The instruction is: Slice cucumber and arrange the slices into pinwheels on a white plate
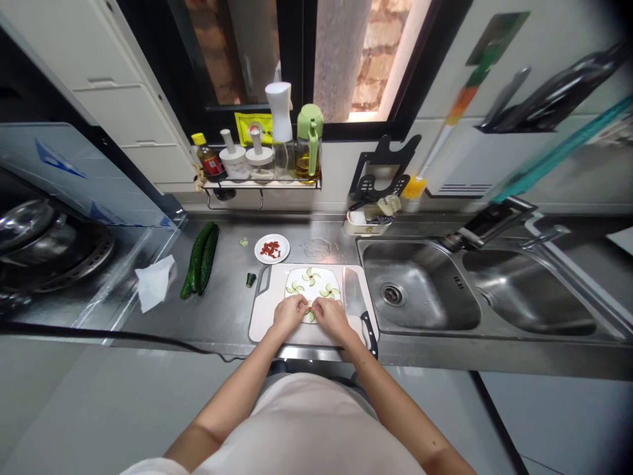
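A white square plate (295, 277) lies on a pale cutting board (267, 321). Green cucumber slices (311, 276) are fanned into flower shapes on it, with small red bits at their centres. My left hand (291, 312) and my right hand (330, 315) meet over the plate's near edge, fingers pinched at one cucumber flower; what the fingertips hold is too small to make out. A knife (353, 293) rests on the board's right side, its black handle near my right wrist. Behind the board, a round white plate (272, 240) bears chopped red pieces (270, 249).
Two whole cucumbers (199, 259) and a white paper (155, 282) lie to the left, with a cucumber end (250, 280) beside the board. A double sink (420, 284) is on the right. Bottles stand on a wall rack (267, 184); a pot (37, 231) sits far left.
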Demonstrator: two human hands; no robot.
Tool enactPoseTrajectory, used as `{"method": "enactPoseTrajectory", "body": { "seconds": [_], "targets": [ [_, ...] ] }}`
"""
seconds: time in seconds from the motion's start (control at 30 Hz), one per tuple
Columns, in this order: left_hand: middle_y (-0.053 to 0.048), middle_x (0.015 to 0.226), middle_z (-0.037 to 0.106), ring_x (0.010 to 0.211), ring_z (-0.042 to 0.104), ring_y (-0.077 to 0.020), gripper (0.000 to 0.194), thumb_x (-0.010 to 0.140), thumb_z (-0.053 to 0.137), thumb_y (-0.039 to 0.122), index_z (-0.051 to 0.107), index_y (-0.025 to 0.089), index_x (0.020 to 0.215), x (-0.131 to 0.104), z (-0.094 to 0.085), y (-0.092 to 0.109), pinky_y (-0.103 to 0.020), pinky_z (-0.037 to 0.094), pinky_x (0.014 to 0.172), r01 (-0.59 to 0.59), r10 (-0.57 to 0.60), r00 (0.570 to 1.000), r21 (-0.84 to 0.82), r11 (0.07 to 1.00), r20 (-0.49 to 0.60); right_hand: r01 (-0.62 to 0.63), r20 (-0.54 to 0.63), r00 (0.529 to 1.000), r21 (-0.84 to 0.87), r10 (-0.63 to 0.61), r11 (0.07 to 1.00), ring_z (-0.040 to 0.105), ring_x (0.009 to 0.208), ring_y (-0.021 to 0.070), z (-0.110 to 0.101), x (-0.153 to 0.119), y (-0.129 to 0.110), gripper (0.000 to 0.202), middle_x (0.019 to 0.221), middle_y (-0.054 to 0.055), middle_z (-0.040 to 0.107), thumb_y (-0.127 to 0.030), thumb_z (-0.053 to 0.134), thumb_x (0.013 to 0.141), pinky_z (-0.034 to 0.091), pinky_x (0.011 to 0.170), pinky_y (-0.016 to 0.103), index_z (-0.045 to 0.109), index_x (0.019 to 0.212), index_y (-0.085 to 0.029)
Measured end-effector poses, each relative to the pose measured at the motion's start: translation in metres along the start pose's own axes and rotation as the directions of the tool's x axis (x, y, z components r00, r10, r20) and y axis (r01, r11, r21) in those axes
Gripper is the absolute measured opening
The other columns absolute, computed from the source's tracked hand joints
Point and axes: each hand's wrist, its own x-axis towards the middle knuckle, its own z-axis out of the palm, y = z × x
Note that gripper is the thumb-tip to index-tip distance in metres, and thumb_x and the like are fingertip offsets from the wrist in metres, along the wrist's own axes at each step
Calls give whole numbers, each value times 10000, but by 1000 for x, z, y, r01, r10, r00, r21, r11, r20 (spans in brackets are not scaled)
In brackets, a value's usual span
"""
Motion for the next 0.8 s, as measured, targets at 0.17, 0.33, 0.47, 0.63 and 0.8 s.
{"method": "enactPoseTrajectory", "body": {
  "seconds": [0.17, 0.33, 0.47, 0.63, 0.8],
  "targets": [
    [-6, 878, 695, 844, 606, -158, 144, 832, 543, 284, 659, 246, 908, 1, 1, 3, -229, 378, 694, 13, -16, 999, 81, 997, 30, -8, 40, 999, -45, 10, 999, 550, 850, 154, 2, 0, -1, 179, 876, 30, 670, -238, 458, 899, 245, 741, 259, 623, 847, -194],
    [-17, 911, 693, 874, 606, -159, 168, 843, 529, 291, 666, 243, 927, 0, 2, 4, -234, 393, 728, 16, -21, 999, 114, 993, 39, -7, 54, 998, -66, 11, 998, 550, 861, 161, 4, 1, 0, 183, 888, 38, 673, -241, 457, 903, 239, 742, 267, 624, 848, -192],
    [-13, 913, 692, 883, 607, -162, 158, 842, 528, 285, 659, 245, 921, 1, 3, 3, -240, 392, 733, 19, -25, 999, 133, 991, 44, 6, 59, 998, -95, -1, 995, 551, 874, 164, 5, 1, 0, 182, 879, 36, 673, -249, 458, 910, 236, 748, 268, 625, 860, -194],
    [-11, 915, 695, 884, 610, -167, 151, 841, 526, 280, 655, 241, 909, 3, 6, 3, -249, 388, 737, 10, -18, 998, 150, 989, 54, 3, 63, 998, -101, 4, 995, 548, 869, 172, 5, 1, -1, 192, 861, 31, 674, -250, 448, 910, 229, 738, 276, 619, 840, -200],
    [-16, 928, 694, 902, 610, -176, 150, 845, 524, 287, 655, 236, 897, 2, 6, 3, -267, 386, 774, -3, -5, 999, 179, 984, 48, 1, 58, 998, -107, 5, 994, 547, 863, 177, 6, 2, -1, 193, 845, 38, 669, -245, 447, 904, 229, 741, 282, 619, 832, -194]
  ]
}}
